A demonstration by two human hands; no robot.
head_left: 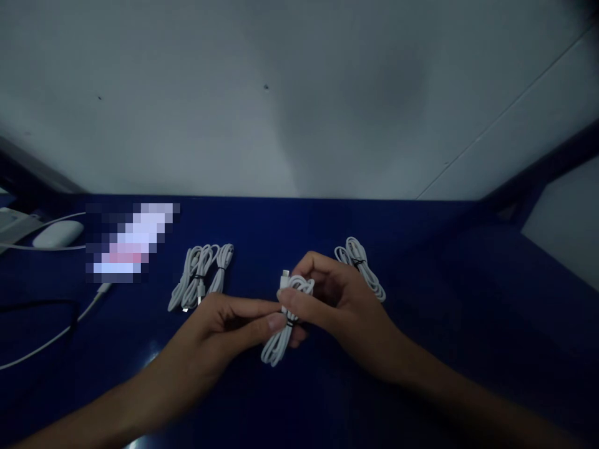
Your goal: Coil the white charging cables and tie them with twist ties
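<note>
A coiled white charging cable (277, 347) is held between both hands above the blue table, with a dark tie around its middle. Its metal-tipped plug (285, 277) points up and away from me. My left hand (219, 324) pinches the coil near the tie with thumb and fingers. My right hand (341, 299) grips the upper part, its thumb lying across the cable just below the plug. Left of the hands lie several bundled white cables (199, 277) side by side. Another tied white cable bundle (359, 265) rests just behind my right hand.
On the left, a lit phone (135, 240), blurred out in blocks, has a white cord (88, 308) plugged in. Beside it sit a white rounded object (58, 234) and a pale box (16, 224). A grey-white wall (281, 125) rises behind the blue table (290, 224).
</note>
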